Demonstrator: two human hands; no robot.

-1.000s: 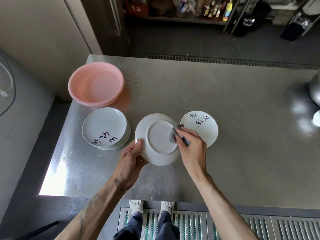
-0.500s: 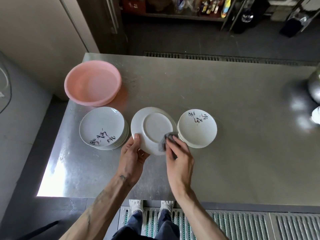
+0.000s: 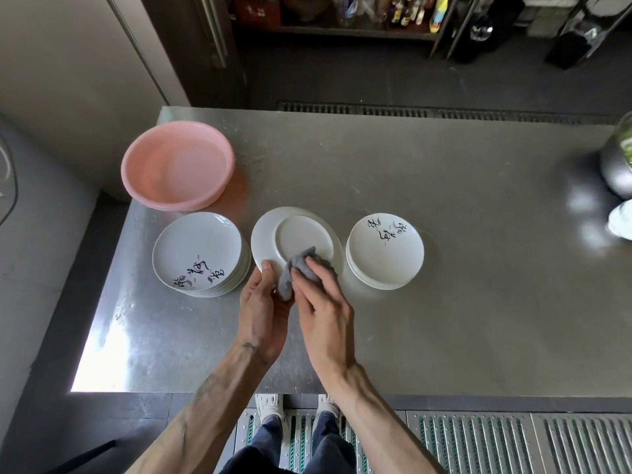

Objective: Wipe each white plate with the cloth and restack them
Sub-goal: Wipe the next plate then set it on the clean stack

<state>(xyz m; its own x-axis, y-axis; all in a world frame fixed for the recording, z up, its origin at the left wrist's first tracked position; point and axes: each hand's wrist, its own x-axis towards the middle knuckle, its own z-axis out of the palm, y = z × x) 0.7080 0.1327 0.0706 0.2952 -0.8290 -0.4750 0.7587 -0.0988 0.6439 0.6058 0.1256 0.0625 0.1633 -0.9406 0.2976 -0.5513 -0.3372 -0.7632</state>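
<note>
Head view: left hand (image 3: 262,304) grips plate (image 3: 297,234); right hand (image 3: 326,314) seemingly clutches cloth (image 3: 286,284), hiding plate's near rim.

Pink basin (image 3: 178,165) on steel table (image 3: 444,268)

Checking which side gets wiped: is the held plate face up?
No, the held plate shows its foot ring, underside toward the camera.
</note>
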